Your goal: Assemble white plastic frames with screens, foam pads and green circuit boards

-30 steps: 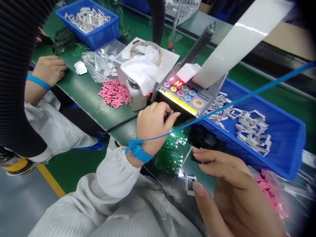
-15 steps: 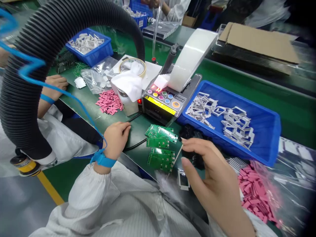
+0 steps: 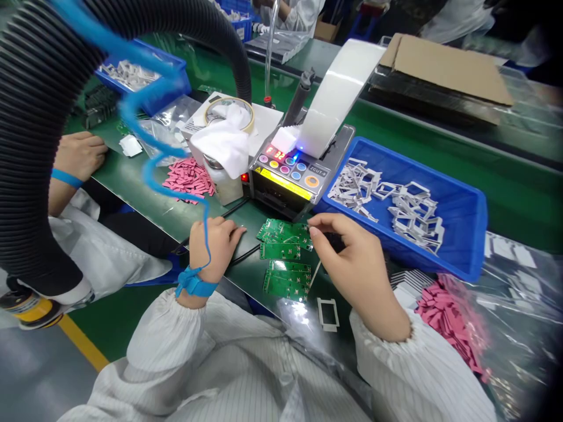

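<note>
My left hand (image 3: 216,246) rests on the green mat beside a black cable, fingers loosely curled with nothing in them, a blue wrist strap (image 3: 193,283) on the wrist. My right hand (image 3: 352,264) hovers just in front of the tape dispenser (image 3: 294,173), thumb and fingers pinched together at its slot; what they pinch is too small to make out. Several green circuit boards (image 3: 285,258) lie between my hands. A small white frame (image 3: 328,314) lies near the mat's front edge.
A blue bin (image 3: 448,246) of white frames stands right of the dispenser. Pink strips (image 3: 188,179) are piled left of a bottle (image 3: 224,176) under a white cloth. A black ribbed hose (image 3: 39,146) arcs at left. A co-worker's hand (image 3: 78,155) rests far left.
My left hand left the dispenser's front and came down onto the mat. My right hand moved up from near the white frame to the dispenser's slot and pinched shut.
</note>
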A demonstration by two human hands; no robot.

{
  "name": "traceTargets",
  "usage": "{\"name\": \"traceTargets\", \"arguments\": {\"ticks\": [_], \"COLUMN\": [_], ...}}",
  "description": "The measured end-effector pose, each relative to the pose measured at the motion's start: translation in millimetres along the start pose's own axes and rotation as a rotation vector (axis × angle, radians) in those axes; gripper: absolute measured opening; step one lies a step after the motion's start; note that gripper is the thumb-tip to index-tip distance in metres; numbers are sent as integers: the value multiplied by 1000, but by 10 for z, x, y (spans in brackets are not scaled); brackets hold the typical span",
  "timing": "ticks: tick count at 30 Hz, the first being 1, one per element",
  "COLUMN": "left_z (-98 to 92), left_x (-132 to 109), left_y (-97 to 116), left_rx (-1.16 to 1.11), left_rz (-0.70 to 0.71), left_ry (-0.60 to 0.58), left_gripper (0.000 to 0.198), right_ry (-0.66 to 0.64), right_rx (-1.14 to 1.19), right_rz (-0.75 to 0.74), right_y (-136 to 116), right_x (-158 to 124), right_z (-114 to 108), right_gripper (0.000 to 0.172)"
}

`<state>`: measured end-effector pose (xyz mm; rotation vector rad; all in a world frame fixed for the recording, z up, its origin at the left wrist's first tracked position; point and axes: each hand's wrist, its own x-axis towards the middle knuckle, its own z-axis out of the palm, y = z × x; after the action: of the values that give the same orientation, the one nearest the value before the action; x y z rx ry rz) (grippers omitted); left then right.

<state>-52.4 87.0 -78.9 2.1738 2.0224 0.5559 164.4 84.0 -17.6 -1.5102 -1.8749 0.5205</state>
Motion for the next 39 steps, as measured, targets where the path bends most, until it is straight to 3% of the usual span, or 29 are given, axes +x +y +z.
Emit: {"name": "traceTargets", "arguments": {"ticks": [4,10,15,19,22,30,39], "left_z": [25,7,-129,-157,-141,-121,-89], "left_x": [-2,-14,54,180,242,239,265], "left_y": [-5,74,494,887,1039,1044,1072], "left_rx": [21,-107,-362,-310,-278,-317,-706], "left_rz": [22,-24,-35,33,-1,-29,-192], "left_ry": [32,93,180,239,291,292,289], "left_gripper": [41,21,17,26,30,19,8], "right_ry": [49,77,120,128,106,124,143], "right_rx": [-23,-42,-53,-56,-53,-52,-19], "right_rz": [14,-18,-59,-107,-115,-117,-127], "right_y": [-19,-48,-72,-95,-72,67,120], "right_x": [38,22,-118,-266,-355,-441,-493], "right_z": [25,-16,-120,-183,-229,-299,-318], "right_gripper": [8,6,7,7,6,7,7]}}
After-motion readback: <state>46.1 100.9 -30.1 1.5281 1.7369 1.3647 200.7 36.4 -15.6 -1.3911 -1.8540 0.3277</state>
